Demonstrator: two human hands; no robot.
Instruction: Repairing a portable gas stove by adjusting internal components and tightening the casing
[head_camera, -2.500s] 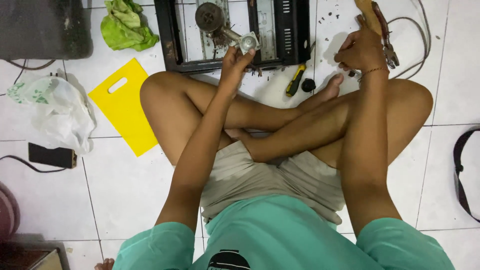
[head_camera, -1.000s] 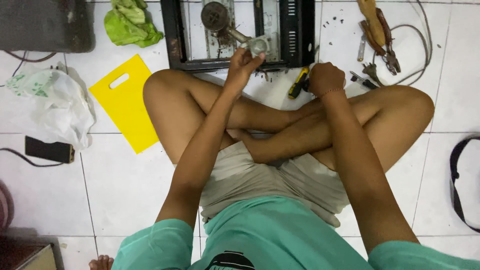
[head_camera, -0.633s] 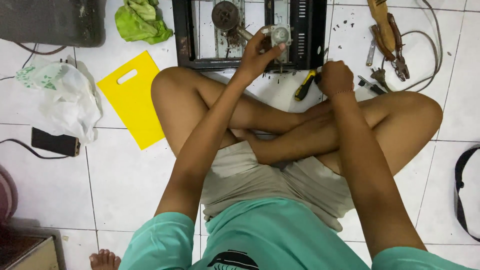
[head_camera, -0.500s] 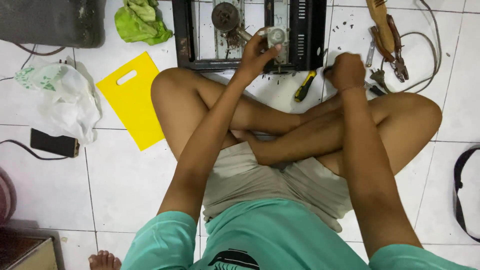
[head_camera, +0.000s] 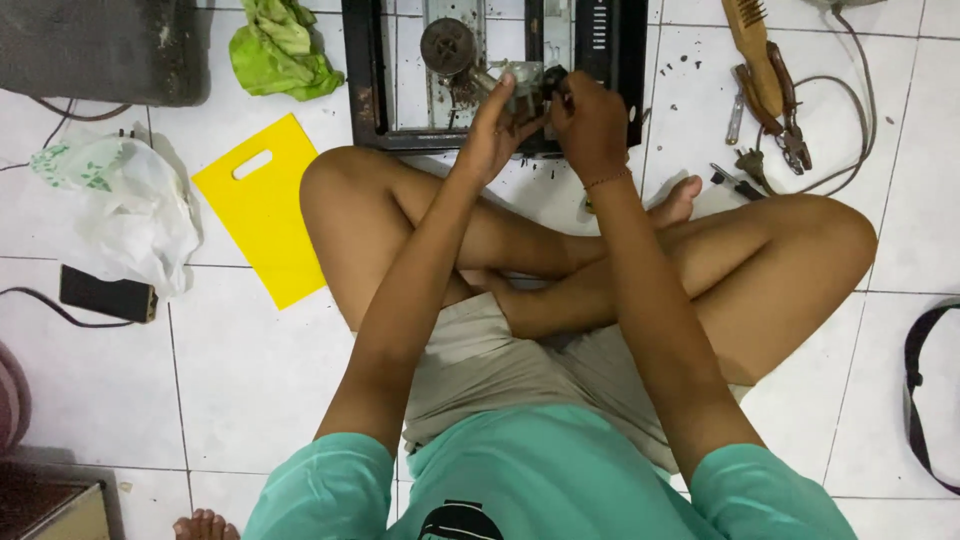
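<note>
I sit cross-legged on a white tiled floor in front of a black stove frame (head_camera: 365, 85) with a round burner part (head_camera: 447, 45) inside it. My left hand (head_camera: 495, 130) holds a small grey metal fitting (head_camera: 520, 85) up over the frame's near edge. My right hand (head_camera: 592, 120) is closed around a dark-handled tool (head_camera: 556, 80), apparently a screwdriver, whose end meets the fitting. The tool's tip is hidden between my hands.
Pliers (head_camera: 785, 115), a wooden brush (head_camera: 750, 30), a plug with a cable (head_camera: 745, 165) and small screws lie at the right. A yellow cutting board (head_camera: 265, 210), a green cloth (head_camera: 280, 50), a white plastic bag (head_camera: 120, 200) and a phone (head_camera: 107, 295) lie at the left.
My right hand went down to the screwdriver by my foot, closed on it and rose to the fitting. My left hand lifted the fitting slightly toward it.
</note>
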